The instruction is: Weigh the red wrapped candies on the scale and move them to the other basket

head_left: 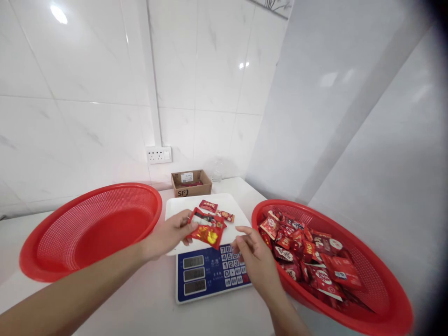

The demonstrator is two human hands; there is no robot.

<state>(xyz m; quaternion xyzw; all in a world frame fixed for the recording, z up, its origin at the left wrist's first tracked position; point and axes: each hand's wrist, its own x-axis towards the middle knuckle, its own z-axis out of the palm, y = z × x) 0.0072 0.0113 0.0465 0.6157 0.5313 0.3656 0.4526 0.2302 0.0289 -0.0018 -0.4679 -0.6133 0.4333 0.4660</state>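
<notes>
My left hand [177, 232] pinches the left edge of a red packet [207, 228] with gold and dark print, held above the white pan [174, 207] of a digital scale [213, 275]. Two small wrapped sweets, a dark red one [208, 205] and a cream and red one [226, 215], lie on the pan just behind the packet; part of another shows beside it. Over the right side of the blue keypad is my right hand [252, 249], its fingers curled but apart, with nothing visible in them. The packet does not touch it.
A red basket [380, 280] at the right holds several red packets. Another red basket [119, 219], with nothing visible inside, stands at the left. Behind the scale are a cardboard box [192, 189] with red items and a clear container [217, 172] by the tiled wall.
</notes>
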